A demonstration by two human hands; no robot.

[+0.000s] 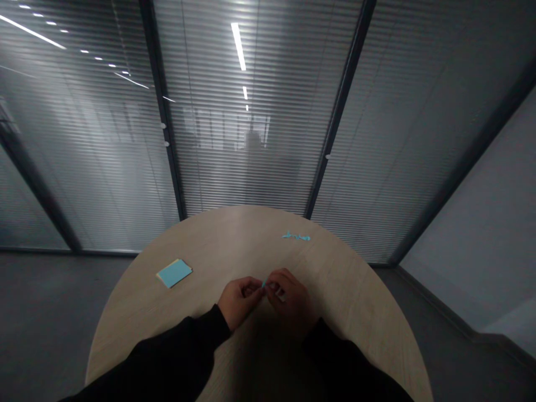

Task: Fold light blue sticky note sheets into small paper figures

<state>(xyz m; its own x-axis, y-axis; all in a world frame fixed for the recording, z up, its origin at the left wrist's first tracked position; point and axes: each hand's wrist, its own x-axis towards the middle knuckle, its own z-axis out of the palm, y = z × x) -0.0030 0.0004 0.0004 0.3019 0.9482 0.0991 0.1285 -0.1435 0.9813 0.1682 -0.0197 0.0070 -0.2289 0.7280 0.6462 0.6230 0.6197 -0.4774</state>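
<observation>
Tabletop, round and pale with a wood grain, beneath both hands and all the small blue things. Toward its left side, a flat stack of four-sided sheets, light blue on top, with a thin sliver of yellow visible at the edges; set at a slant, well apart from the fingers. Toward the far right, a loose, wavy row of little blue pieces, bunched more thickly at its right end; too small to count with confidence.

Near the middle, just in front of the body, a tiny blue scrap, mostly hidden between fingertips and lifted or resting: cannot tell which. On one side of it, the left hand, thumb and forefinger pinched together on the scrap, other fingers curled in. On the opposite side, the right hand, likewise pinched on it, partly in shadow.

In the way of the near tabletop, two forearms in black sleeves, slanting in from left and right, with a dark shadow in the gap between. Beyond the far rim, glass panels with horizontal blinds, dark upright frames and streaks of reflected light. At far right, a plain wall; below, dim grey floor.
</observation>
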